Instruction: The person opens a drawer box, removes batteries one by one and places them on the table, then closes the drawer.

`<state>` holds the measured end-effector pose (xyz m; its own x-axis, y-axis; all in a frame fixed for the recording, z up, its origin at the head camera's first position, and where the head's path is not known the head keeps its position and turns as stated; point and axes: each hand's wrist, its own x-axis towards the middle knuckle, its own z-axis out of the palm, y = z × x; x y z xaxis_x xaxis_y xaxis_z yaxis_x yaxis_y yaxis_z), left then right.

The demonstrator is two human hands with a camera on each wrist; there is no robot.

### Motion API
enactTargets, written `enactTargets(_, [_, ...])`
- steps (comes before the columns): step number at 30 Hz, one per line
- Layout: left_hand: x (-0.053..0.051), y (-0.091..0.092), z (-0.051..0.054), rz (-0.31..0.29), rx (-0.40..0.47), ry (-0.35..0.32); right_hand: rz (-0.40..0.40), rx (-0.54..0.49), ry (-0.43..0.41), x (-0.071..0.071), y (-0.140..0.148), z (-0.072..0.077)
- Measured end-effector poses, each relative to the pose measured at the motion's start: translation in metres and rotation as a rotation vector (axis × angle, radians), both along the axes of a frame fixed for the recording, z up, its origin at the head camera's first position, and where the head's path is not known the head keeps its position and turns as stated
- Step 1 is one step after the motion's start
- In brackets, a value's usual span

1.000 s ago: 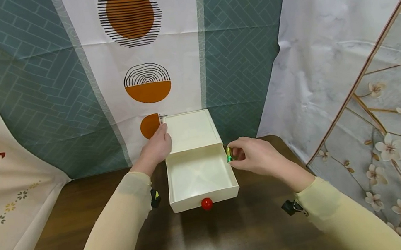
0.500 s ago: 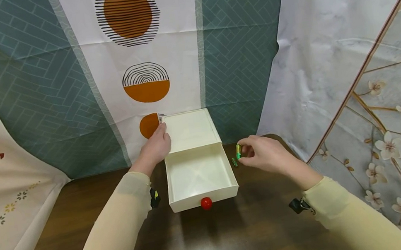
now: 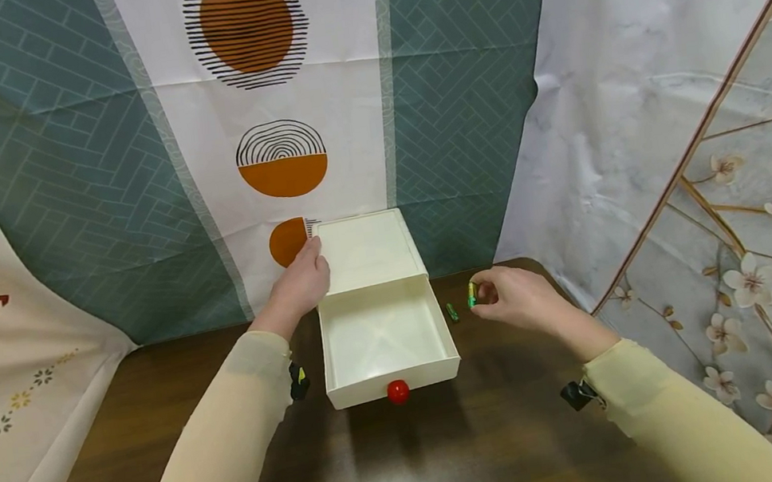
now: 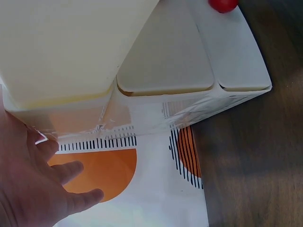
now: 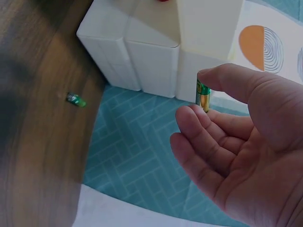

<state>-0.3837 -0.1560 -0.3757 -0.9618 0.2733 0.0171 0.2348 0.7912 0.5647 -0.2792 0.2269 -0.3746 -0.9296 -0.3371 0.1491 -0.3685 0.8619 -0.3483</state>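
Observation:
A white drawer box [image 3: 369, 251] stands against the backdrop with its drawer [image 3: 395, 384] pulled out; a red round knob [image 3: 398, 392] marks the drawer's front. My left hand [image 3: 300, 283] rests against the box's upper left side. In the left wrist view its fingers [image 4: 78, 201] are spread and fairly straight beside the box wall. To the right of the box, my right hand [image 3: 519, 298] pinches a green and gold battery [image 5: 203, 94] upright between thumb and fingers, above the table. A second green battery [image 3: 452, 312] lies on the table between the box and that hand.
The dark wooden table [image 3: 414, 471] runs under everything. Patterned cloths hang round it: a teal and white one [image 3: 468, 142] behind, a floral one [image 3: 747, 293] on the right, a cream one [image 3: 6, 384] on the left.
My right hand, with its battery, has moved right, away from the drawer's side. The second battery on the table has come into sight. My left hand stays where it was.

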Motion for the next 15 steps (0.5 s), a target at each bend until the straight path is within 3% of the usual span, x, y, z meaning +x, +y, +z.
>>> enactTargets(15, [0.0,-0.001,0.001,0.012,0.008,-0.009,-0.033,0.055,-0.039,-0.014,0.009,-0.024])
